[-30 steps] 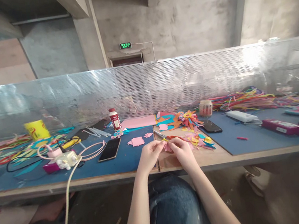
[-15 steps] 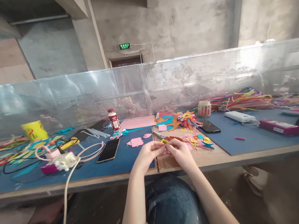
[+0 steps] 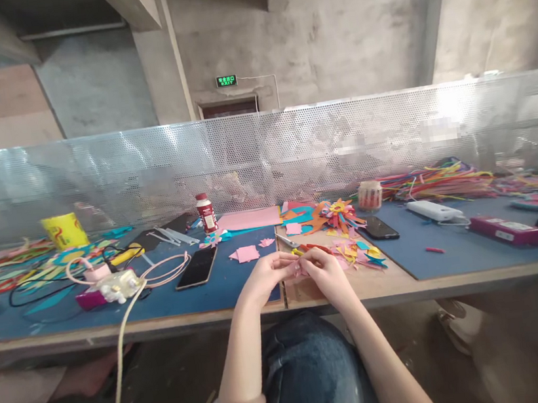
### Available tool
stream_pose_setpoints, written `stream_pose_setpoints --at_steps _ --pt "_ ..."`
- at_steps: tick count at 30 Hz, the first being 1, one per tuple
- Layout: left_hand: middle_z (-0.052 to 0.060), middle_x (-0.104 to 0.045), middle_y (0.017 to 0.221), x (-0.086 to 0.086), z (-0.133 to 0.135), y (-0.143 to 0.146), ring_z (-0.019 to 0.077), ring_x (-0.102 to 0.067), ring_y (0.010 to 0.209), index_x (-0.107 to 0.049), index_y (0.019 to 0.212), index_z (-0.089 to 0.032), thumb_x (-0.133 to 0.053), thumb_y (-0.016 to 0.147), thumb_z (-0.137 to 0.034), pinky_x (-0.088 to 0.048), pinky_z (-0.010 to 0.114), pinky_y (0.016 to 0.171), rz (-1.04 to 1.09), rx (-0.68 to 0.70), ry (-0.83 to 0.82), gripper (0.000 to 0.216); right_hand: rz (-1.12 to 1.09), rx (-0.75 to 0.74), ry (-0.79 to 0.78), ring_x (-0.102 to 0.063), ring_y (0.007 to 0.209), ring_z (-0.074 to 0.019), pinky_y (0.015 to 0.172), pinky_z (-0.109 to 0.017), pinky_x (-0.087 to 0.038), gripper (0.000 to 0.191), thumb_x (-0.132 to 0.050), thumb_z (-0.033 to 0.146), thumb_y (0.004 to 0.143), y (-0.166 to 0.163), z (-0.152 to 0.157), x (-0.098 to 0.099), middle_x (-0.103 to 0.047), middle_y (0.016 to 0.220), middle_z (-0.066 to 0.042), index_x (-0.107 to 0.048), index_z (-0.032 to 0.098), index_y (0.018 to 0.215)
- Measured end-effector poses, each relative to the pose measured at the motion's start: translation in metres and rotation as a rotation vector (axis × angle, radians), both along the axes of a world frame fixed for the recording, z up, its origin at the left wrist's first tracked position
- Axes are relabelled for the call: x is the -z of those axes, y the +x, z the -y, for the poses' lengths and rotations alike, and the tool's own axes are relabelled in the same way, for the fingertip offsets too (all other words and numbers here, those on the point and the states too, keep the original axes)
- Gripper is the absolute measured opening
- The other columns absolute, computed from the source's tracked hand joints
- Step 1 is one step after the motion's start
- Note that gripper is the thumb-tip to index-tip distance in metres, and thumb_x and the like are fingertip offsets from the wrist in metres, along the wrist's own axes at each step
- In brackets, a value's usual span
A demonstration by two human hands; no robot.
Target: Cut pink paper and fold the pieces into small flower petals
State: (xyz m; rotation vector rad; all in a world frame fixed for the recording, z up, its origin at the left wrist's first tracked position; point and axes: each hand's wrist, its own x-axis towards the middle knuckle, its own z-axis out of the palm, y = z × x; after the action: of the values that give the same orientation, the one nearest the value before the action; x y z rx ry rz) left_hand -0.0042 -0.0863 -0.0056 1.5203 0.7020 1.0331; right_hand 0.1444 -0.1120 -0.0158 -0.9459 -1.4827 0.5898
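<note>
My left hand and my right hand meet at the table's front edge, fingertips pinched together. A little pink, which looks like a piece of pink paper, shows between them; the fingers hide most of it. Just beyond lies a pair of scissors with red-orange handles, partly covered by my hands. Pink paper squares are stacked to the left, and another pink square lies behind the scissors. To the right are yellow, pink and blue paper scraps, with a many-coloured paper flower behind them.
A black phone and a power strip with plugs lie left. Behind stand a red bottle and a jar. On the right are another phone, a white power bank and a purple box.
The whole view has shifted slightly. Both hands stay pinched together in nearly the same place, with only small finger movement. The things on the table lie as before.
</note>
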Motion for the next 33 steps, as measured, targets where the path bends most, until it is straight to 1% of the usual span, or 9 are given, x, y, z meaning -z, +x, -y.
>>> stream_pose_setpoints --at_steps 4,6,8,12,15,21,27,33 --pt "0.008 -0.066 0.084 -0.0033 0.0028 0.0013 0.0167 -0.06 0.078 -0.066 0.088 -0.012 -0.068 0.066 -0.035 -0.045 0.032 0.079 0.039 0.004 -0.066 0.032 0.019 0.031 0.056 -0.051 0.066 -0.0139 0.061 -0.023 -0.039 0.017 -0.045 0.02 0.072 0.0005 0.0014 -0.0019 -0.053 0.066 -0.001 -0.054 0.018 0.058" --pt "0.007 -0.066 0.081 -0.0045 0.0039 0.0019 0.0166 -0.06 0.076 -0.066 0.086 -0.011 -0.067 0.067 -0.036 -0.046 0.032 0.077 0.053 -0.013 -0.095 0.031 0.035 0.037 0.058 -0.05 0.066 -0.0139 0.06 -0.023 -0.038 0.017 -0.045 0.02 0.072 0.0006 0.0017 -0.0019 -0.053 0.066 -0.001 -0.054 0.017 0.058" --pt "0.006 -0.065 0.077 -0.0048 0.0041 0.0022 0.0161 -0.06 0.072 -0.066 0.084 -0.011 -0.07 0.064 -0.034 -0.047 0.032 0.074 0.055 -0.03 -0.108 0.031 0.047 0.027 0.044 -0.051 0.067 -0.0143 0.061 -0.023 -0.038 0.017 -0.045 0.02 0.072 0.0006 0.0017 -0.0014 -0.054 0.067 -0.001 -0.056 0.017 0.059" --pt "0.006 -0.065 0.072 -0.0029 0.002 0.002 0.0151 -0.06 0.07 -0.065 0.083 -0.011 -0.073 0.06 -0.029 -0.047 0.031 0.074 0.061 -0.035 -0.105 0.03 0.046 -0.007 0.017 -0.052 0.068 -0.0147 0.063 -0.024 -0.04 0.018 -0.044 0.02 0.073 0.0003 0.002 -0.0004 -0.055 0.068 -0.002 -0.056 0.017 0.059" --pt "0.006 -0.065 0.073 -0.0015 0.0006 0.0017 0.0148 -0.06 0.07 -0.065 0.083 -0.011 -0.073 0.061 -0.028 -0.047 0.032 0.075 0.07 -0.024 -0.101 0.029 0.043 0.012 0.003 -0.052 0.068 -0.0146 0.062 -0.024 -0.039 0.018 -0.045 0.021 0.072 0.0001 0.0019 -0.0001 -0.056 0.068 -0.001 -0.057 0.017 0.06" --pt "0.006 -0.066 0.071 -0.0014 0.0012 0.0025 0.0153 -0.061 0.069 -0.066 0.081 -0.011 -0.074 0.059 -0.028 -0.047 0.032 0.075 0.062 -0.03 -0.102 0.03 0.048 0.026 -0.01 -0.053 0.068 -0.0154 0.064 -0.025 -0.04 0.018 -0.046 0.024 0.072 0.0002 -0.0003 0.0016 -0.058 0.068 -0.002 -0.06 0.017 0.062" --pt "0.006 -0.066 0.072 -0.002 0.0008 0.0034 0.0155 -0.061 0.069 -0.067 0.08 -0.011 -0.075 0.058 -0.027 -0.047 0.033 0.076 0.057 -0.048 -0.117 0.029 0.044 0.021 -0.014 -0.051 0.066 -0.0146 0.062 -0.024 -0.038 0.018 -0.046 0.024 0.072 0.0005 -0.0007 0.0024 -0.058 0.068 -0.002 -0.06 0.017 0.063" --pt "0.007 -0.067 0.075 -0.0026 0.0024 0.0029 0.0158 -0.061 0.071 -0.067 0.08 -0.011 -0.075 0.058 -0.028 -0.047 0.03 0.074 0.053 -0.065 -0.102 0.029 0.012 0.013 -0.052 -0.051 0.065 -0.0142 0.06 -0.024 -0.038 0.024 -0.047 0.029 0.074 0.0 0.0009 -0.001 -0.056 0.062 -0.001 -0.058 0.016 0.057"
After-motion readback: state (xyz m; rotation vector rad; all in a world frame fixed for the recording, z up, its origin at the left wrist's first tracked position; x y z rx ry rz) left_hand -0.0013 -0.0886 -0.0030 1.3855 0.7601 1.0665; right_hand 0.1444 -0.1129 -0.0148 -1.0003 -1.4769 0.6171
